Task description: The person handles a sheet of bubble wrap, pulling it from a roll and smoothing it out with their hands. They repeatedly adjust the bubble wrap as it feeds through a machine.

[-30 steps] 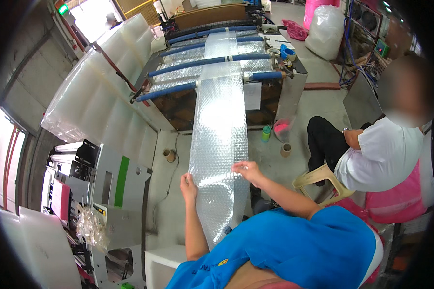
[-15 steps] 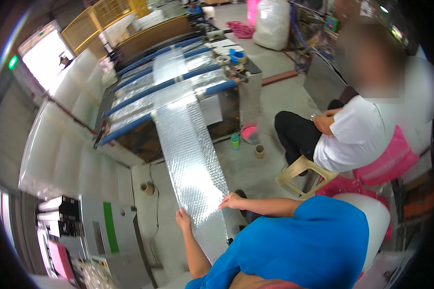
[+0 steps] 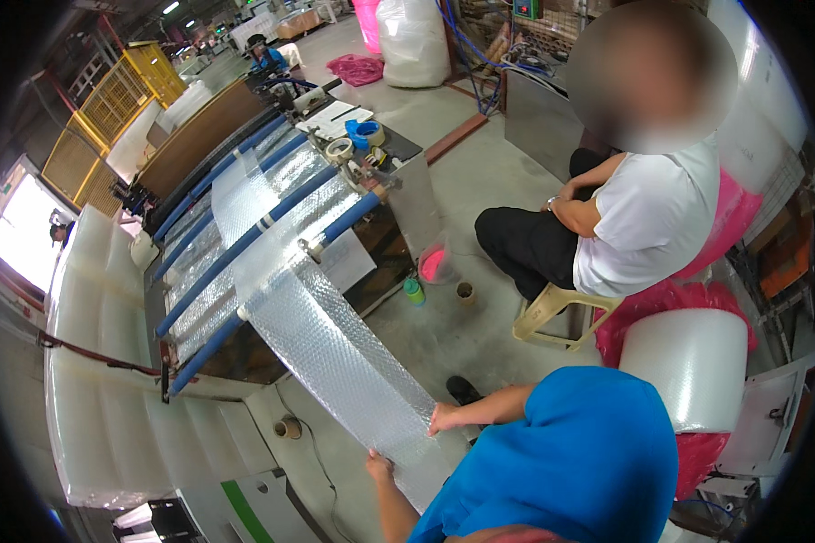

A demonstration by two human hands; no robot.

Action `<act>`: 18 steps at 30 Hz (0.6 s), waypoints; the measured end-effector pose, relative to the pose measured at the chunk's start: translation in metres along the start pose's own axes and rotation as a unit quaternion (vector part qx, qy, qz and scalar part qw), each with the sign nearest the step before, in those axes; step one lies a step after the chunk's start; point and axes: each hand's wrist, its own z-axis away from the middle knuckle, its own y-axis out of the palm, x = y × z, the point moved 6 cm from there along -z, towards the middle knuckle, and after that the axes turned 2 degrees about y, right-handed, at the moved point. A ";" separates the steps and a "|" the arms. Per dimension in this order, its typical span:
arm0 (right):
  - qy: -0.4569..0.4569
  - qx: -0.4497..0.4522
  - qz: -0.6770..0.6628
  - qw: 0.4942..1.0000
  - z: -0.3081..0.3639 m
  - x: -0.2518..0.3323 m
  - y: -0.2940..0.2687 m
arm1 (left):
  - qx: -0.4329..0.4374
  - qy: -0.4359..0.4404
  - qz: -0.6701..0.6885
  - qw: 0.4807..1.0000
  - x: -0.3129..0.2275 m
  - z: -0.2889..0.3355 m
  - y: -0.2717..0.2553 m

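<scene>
A long silvery strip of bubble wrap (image 3: 335, 362) stretches from a machine with blue rollers (image 3: 272, 217) down toward my body. Its left edge is pinched by my left hand (image 3: 379, 464), fingers closed. At the opposite edge, my right hand (image 3: 443, 418) grips the strip with the thumb and fingers pressed together. Between the two hands the bubble wrap lies fairly flat, and its near end passes out of sight by my blue shirt (image 3: 561, 462).
A person in a white shirt (image 3: 647, 222) sits on a beige stool (image 3: 561, 312) at right. Wrapped rolls (image 3: 109, 380) line the left. On the floor are a cardboard core (image 3: 287, 427), a green bottle (image 3: 414, 290) and a cable. A large bubble wrap roll (image 3: 684, 371) stands at right.
The view has swung to the right, so the machine and strip appear farther left. Both hands still hold the strip's edges and appear lower in the picture.
</scene>
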 end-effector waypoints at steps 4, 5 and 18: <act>0.025 0.005 0.101 0.995 -0.016 -0.010 0.008 | 0.074 -0.151 0.021 0.985 0.018 0.001 0.015; 0.036 0.003 0.123 0.992 -0.018 -0.014 0.011 | 0.059 -0.159 -0.001 0.986 0.032 -0.005 0.017; -0.060 -0.037 -0.027 0.997 -0.075 0.083 -0.076 | -0.079 0.070 -0.079 0.991 -0.111 -0.088 0.008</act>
